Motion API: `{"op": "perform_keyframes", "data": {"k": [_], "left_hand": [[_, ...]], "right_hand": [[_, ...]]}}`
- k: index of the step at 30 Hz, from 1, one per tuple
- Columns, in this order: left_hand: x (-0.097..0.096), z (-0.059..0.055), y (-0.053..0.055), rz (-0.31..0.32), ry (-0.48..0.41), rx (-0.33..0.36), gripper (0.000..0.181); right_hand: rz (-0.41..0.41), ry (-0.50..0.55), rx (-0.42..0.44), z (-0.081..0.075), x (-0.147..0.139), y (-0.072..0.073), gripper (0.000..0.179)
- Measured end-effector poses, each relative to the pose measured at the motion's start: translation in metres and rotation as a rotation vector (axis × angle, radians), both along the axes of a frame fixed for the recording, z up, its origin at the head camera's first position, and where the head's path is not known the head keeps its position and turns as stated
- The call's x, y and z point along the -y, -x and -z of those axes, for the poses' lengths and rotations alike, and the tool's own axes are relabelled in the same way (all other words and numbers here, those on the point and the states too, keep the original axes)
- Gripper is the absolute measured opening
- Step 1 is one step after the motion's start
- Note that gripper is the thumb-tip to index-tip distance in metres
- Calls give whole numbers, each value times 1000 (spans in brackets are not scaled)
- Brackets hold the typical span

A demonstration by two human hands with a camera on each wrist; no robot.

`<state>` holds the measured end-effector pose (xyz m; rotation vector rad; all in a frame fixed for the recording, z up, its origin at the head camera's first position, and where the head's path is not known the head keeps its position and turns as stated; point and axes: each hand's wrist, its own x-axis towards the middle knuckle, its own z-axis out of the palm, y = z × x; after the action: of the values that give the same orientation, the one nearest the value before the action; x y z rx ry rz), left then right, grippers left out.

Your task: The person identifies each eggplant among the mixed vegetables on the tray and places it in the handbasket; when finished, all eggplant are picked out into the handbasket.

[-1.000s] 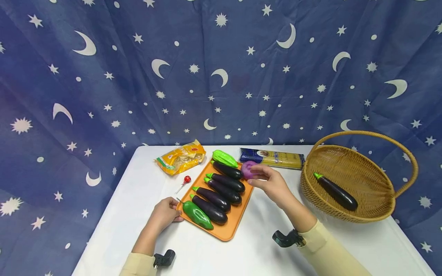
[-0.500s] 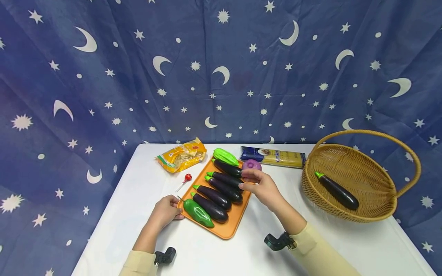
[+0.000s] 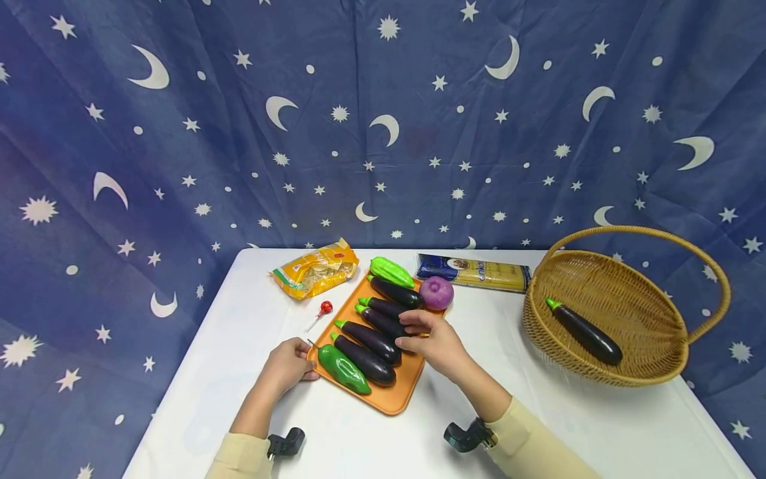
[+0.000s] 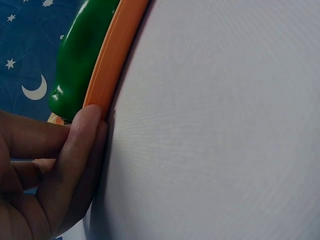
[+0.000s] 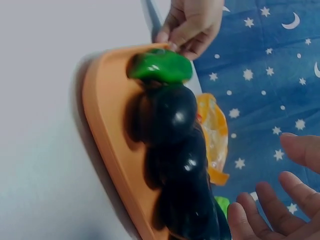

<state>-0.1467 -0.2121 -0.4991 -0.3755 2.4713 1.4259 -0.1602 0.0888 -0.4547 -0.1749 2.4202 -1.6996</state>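
Note:
An orange tray carries a row of several dark eggplants, a green pepper at its near left end and a bright green ridged vegetable at the far end. My left hand pinches the tray's near left corner; in the left wrist view its fingertips lie against the rim beside the pepper. Over the tray's right side hovers my right hand, fingers apart and overlapping the middle eggplants. The right wrist view shows nothing between its fingers. A purple onion sits by the tray's far right corner.
At the right stands a wicker basket with one eggplant inside. Behind the onion lies a pasta packet. Left of the tray are an orange snack bag and a red lollipop. A starry curtain hangs behind the table.
My right hand has left the onion and come nearer and leftward, over the eggplants' right ends. The onion stays by the tray. My left hand keeps its place at the corner.

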Motion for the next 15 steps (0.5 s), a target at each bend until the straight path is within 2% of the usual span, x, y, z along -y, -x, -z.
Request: {"op": "perform_keyframes", "data": {"k": [7,15], "left_hand": [[0,-1,0,2,3,-1,22],[0,-2,0,-1,15,10,21]], "right_hand": [[-64,-37,-28,9,12,-6,45],[-109,-154,-114,16,24,-21,43]]}}
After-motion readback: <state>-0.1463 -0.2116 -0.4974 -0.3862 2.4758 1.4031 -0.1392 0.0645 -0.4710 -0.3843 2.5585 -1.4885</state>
